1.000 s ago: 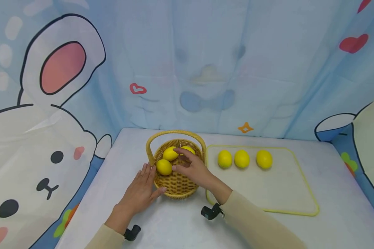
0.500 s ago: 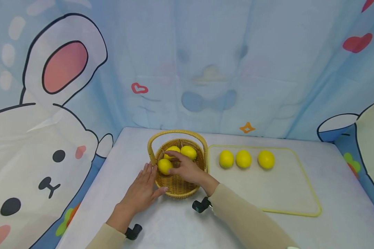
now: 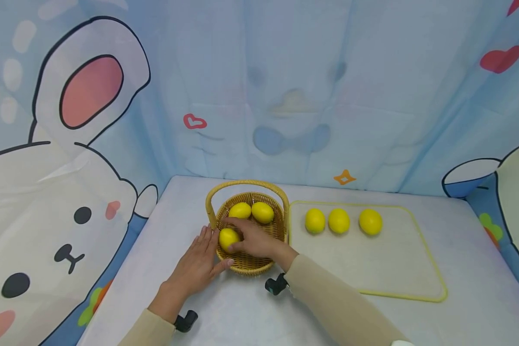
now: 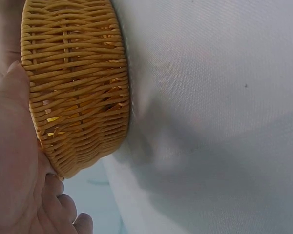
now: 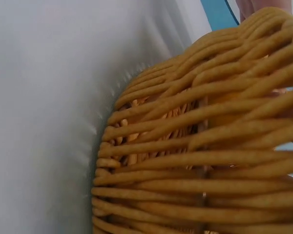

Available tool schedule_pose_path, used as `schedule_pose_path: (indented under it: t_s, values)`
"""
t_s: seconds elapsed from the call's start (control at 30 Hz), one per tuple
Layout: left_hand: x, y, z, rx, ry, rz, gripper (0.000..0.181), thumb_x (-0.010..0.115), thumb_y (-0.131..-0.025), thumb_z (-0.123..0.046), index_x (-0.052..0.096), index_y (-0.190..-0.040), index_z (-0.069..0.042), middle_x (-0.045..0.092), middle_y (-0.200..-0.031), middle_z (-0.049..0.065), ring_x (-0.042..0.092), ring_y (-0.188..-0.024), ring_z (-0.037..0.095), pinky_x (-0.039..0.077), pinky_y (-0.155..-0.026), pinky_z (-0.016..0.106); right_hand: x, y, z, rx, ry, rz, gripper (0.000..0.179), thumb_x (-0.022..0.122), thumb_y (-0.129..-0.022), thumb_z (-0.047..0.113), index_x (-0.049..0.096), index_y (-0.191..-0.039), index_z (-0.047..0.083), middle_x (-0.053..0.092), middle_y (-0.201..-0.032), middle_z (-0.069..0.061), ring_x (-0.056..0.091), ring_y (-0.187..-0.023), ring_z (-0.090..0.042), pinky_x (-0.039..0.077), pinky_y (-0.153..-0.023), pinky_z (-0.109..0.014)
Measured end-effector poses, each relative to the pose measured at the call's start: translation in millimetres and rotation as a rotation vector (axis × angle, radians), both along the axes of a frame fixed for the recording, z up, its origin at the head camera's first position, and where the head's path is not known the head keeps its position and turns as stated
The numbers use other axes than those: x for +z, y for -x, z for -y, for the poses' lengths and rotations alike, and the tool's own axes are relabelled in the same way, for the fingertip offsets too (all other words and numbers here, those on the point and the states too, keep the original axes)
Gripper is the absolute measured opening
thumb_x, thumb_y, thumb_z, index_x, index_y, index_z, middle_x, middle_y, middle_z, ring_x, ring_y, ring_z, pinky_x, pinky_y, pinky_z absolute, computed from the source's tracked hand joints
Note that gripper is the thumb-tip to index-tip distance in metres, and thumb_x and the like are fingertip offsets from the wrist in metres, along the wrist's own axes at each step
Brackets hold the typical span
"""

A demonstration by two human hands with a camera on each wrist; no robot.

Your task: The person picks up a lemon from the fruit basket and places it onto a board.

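A round wicker basket [image 3: 251,272] with a tall arched handle stands on the table. Inside it, two yellow lemons, one at the back left [image 3: 240,210] and one at the back right [image 3: 263,212], lie side by side. My right hand [image 3: 256,240] reaches into the basket and holds a third lemon [image 3: 228,239] between thumb and fingers at the left wall. My left hand [image 3: 195,265] lies along the basket's left side with straight fingers, thumb at the near rim. In the left wrist view, that hand [image 4: 14,161] touches the woven wall. Wickerwork [image 5: 195,161] hides the right hand's fingers in the right wrist view.
To the right of the basket lies a pale board [image 3: 372,264] with a yellow edge. Three lemons stand in a row along its far part: left [image 3: 315,221], middle [image 3: 339,221] and right [image 3: 370,222]. A printed curtain [image 3: 294,57] hangs behind the table.
My right hand has moved left and toward me inside the basket and taken hold of the front lemon, which has shifted slightly nearer. The left hand keeps its place at the rim.
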State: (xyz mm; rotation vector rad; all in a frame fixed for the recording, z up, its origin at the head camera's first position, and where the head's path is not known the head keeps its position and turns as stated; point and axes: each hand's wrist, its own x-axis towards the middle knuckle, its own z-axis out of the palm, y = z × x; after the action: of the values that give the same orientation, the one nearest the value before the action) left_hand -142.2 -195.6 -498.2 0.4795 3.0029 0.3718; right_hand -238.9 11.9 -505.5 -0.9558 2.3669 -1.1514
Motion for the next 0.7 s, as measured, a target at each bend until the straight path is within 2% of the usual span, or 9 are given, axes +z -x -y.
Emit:
schedule_pose_path:
  t_s: [0.2,0.47,0.57,0.7]
  values:
    - [1.3,0.3,-0.8,-0.003,-0.002,0.003,0.096,0.046,-0.105,-0.066,0.019,-0.167,0.002,0.010,-0.175,0.023,0.011,-0.164,0.036,0.021,-0.132,0.053,1.4,-3.2,-0.6,-0.021,-0.016,0.017,0.053,0.065,-0.107,0.025,0.048,-0.157,0.018,0.052,-0.159,-0.003,0.049,-0.146,-0.024,0.038,-0.124,-0.049]
    - [2.1,-0.7,-0.5,0.007,-0.016,0.018,0.097,0.046,-0.105,-0.067,0.019,-0.167,0.002,0.010,-0.175,0.023,0.009,-0.164,0.035,0.020,-0.132,0.052,0.5,-4.8,5.6,0.021,-0.042,0.026,0.074,0.082,-0.094,0.021,0.046,-0.159,0.020,0.050,-0.161,-0.001,0.052,-0.143,-0.023,0.042,-0.121,-0.046]
    - [2.1,-0.9,-0.4,0.010,-0.018,0.018,0.096,0.046,-0.105,-0.067,0.019,-0.167,0.002,0.010,-0.175,0.022,0.009,-0.165,0.035,0.020,-0.132,0.053,1.0,-5.3,5.5,-0.001,-0.043,0.029,0.074,0.081,-0.095,0.023,0.044,-0.159,0.020,0.052,-0.158,-0.003,0.055,-0.139,-0.023,0.045,-0.118,-0.046]
    - [2.3,-1.0,-0.7,0.016,-0.016,0.021,0.097,0.047,-0.105,-0.067,0.018,-0.167,0.001,0.009,-0.176,0.021,0.009,-0.165,0.034,0.020,-0.132,0.052,5.5,-6.6,0.9,-0.048,0.005,0.029,0.072,0.078,-0.097,0.024,0.042,-0.159,0.016,0.054,-0.155,-0.008,0.058,-0.134,-0.026,0.048,-0.114,-0.048]
